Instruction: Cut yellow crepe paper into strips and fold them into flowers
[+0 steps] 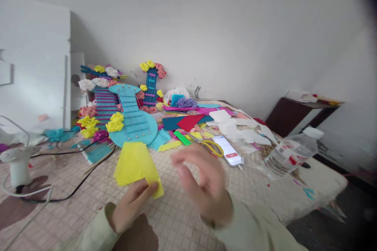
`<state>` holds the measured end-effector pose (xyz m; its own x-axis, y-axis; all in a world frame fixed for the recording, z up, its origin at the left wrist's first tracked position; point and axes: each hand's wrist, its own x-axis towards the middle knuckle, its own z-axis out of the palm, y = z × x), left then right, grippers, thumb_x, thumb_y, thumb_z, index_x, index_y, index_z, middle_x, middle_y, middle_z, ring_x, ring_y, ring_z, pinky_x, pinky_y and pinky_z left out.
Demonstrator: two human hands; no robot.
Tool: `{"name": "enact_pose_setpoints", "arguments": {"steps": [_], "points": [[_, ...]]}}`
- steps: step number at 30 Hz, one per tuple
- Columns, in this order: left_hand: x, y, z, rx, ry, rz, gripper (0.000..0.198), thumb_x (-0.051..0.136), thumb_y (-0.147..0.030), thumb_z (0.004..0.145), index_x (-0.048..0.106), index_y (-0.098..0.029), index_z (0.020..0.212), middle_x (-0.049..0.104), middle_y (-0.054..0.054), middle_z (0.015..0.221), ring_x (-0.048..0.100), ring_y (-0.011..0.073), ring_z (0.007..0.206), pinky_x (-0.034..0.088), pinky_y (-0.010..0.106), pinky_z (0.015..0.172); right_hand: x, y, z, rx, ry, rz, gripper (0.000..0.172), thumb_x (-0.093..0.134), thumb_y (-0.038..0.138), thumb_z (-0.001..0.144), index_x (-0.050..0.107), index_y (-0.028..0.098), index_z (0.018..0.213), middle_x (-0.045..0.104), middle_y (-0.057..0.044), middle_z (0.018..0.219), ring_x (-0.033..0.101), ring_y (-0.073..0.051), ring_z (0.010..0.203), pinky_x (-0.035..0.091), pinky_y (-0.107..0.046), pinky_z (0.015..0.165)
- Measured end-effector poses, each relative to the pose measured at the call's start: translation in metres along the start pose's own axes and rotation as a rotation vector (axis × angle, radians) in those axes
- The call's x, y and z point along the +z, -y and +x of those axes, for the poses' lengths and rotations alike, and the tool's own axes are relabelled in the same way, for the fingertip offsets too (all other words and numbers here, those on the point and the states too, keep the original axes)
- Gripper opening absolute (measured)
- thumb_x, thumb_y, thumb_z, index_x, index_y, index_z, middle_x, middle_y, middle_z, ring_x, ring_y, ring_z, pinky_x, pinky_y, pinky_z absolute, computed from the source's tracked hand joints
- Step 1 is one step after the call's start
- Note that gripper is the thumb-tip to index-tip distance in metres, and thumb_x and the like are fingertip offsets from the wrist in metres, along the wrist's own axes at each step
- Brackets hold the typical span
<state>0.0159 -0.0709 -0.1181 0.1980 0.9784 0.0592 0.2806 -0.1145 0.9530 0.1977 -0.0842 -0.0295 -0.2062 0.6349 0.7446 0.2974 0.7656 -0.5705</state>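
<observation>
My left hand pinches a sheet of yellow crepe paper by its lower right corner, thumb on top. The paper is held above the tabletop, and its far end overlaps the bottom of a light blue board strung with threads and trimmed with yellow paper flowers. To the right of the paper, my right hand is raised and slightly blurred. Its fingers are curved, with a gap between them and the thumb, and nothing shows in the gap. Beyond it lie scissors with yellow handles and a lit phone.
A white glue gun with cables stands at the left. More flower-trimmed boards lean at the back wall. Coloured paper scraps and a green strip litter the table's back. A clear plastic bottle is on the right.
</observation>
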Motion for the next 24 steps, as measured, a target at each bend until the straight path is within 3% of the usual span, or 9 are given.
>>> {"name": "enact_pose_setpoints", "arguments": {"steps": [5, 7, 11, 14, 18, 21, 24], "points": [[-0.001, 0.015, -0.006, 0.026, 0.105, 0.093, 0.027, 0.05, -0.043, 0.077, 0.065, -0.021, 0.075, 0.063, 0.002, 0.072, 0.056, 0.0205, 0.074, 0.046, 0.031, 0.07, 0.036, -0.059, 0.016, 0.426, 0.374, 0.336, 0.022, 0.055, 0.034, 0.079, 0.063, 0.016, 0.089, 0.063, -0.005, 0.085, 0.057, -0.014, 0.074, 0.046, -0.026, 0.065], [-0.002, 0.02, -0.006, -0.007, 0.133, 0.106, 0.025, 0.05, -0.042, 0.077, 0.065, -0.022, 0.076, 0.063, 0.003, 0.075, 0.056, 0.0228, 0.079, 0.046, 0.034, 0.074, 0.046, -0.071, 0.01, 0.537, 0.428, 0.472, 0.022, 0.057, 0.035, 0.077, 0.064, 0.014, 0.079, 0.062, -0.004, 0.075, 0.056, -0.013, 0.067, 0.045, -0.024, 0.061], [0.0, 0.015, 0.0, -0.057, 0.131, -0.011, 0.025, 0.054, -0.042, 0.075, 0.064, -0.023, 0.087, 0.064, 0.005, 0.092, 0.055, 0.0252, 0.092, 0.043, 0.037, 0.084, 0.05, -0.08, -0.001, 0.594, 0.349, 0.574, 0.017, 0.057, 0.029, 0.076, 0.062, 0.014, 0.071, 0.059, -0.002, 0.066, 0.054, -0.012, 0.06, 0.044, -0.023, 0.057], [0.006, 0.001, 0.009, -0.058, 0.072, -0.217, 0.031, 0.053, -0.042, 0.075, 0.057, -0.022, 0.099, 0.06, 0.006, 0.104, 0.055, 0.0233, 0.095, 0.044, 0.035, 0.085, 0.047, -0.082, -0.008, 0.448, 0.209, 0.37, 0.014, 0.054, 0.023, 0.077, 0.061, 0.015, 0.069, 0.058, -0.002, 0.066, 0.051, -0.011, 0.061, 0.041, -0.023, 0.058], [0.016, -0.012, 0.02, -0.097, -0.122, -0.286, 0.036, 0.063, -0.041, 0.067, 0.055, -0.019, 0.094, 0.062, 0.003, 0.088, 0.057, 0.0194, 0.083, 0.046, 0.029, 0.079, 0.047, -0.085, -0.016, 0.268, 0.154, 0.198, 0.013, 0.054, 0.018, 0.076, 0.06, 0.015, 0.065, 0.055, -0.001, 0.061, 0.047, -0.011, 0.058, 0.038, -0.024, 0.056], [0.019, -0.014, 0.024, -0.158, -0.243, -0.236, 0.028, 0.063, -0.042, 0.066, 0.056, -0.017, 0.076, 0.057, -0.001, 0.068, 0.053, 0.0154, 0.067, 0.045, 0.024, 0.062, 0.049, -0.089, -0.021, 0.377, 0.16, 0.281, 0.013, 0.054, 0.019, 0.076, 0.06, 0.015, 0.065, 0.055, -0.001, 0.06, 0.048, -0.011, 0.058, 0.038, -0.023, 0.055], [0.019, -0.014, 0.027, -0.23, -0.282, -0.197, 0.032, 0.06, -0.047, 0.067, 0.054, -0.016, 0.062, 0.05, -0.003, 0.056, 0.046, 0.0124, 0.055, 0.038, 0.021, 0.05, 0.049, -0.094, -0.022, 0.547, 0.153, 0.391, 0.011, 0.056, 0.023, 0.075, 0.06, 0.015, 0.069, 0.056, -0.001, 0.062, 0.049, -0.012, 0.059, 0.04, -0.024, 0.056]]}}
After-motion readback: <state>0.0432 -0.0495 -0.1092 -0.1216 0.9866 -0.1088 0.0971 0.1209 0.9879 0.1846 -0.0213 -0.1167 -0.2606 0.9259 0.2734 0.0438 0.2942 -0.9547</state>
